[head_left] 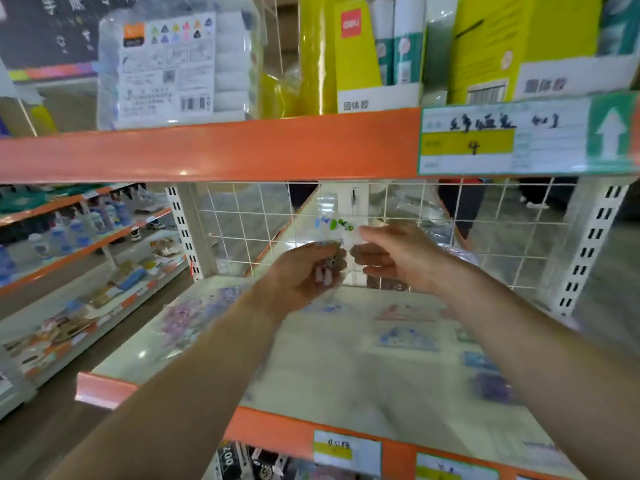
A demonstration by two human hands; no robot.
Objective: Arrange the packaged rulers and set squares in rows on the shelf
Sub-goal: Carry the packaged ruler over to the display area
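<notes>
Head view: over the glossy cream shelf board (346,386) with its orange front lip, the left hand (304,271) and right hand (398,258) pinch a clear crinkly plastic packet (334,225) printed green and blue. It is held above the board, in front of the white wire grid (242,216) at its back. Flat purple packets (194,317) and blue packets (405,337) lie blurred on the board below.

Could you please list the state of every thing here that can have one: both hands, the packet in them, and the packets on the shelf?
Left hand: grips the clear packet from below.
Right hand: pinches the same packet.
Clear packet: held in the air above the shelf, not yet laid down.
Purple packet: lies flat on the shelf, at the left.
Blue packet: lies flat, right of the middle.
</notes>
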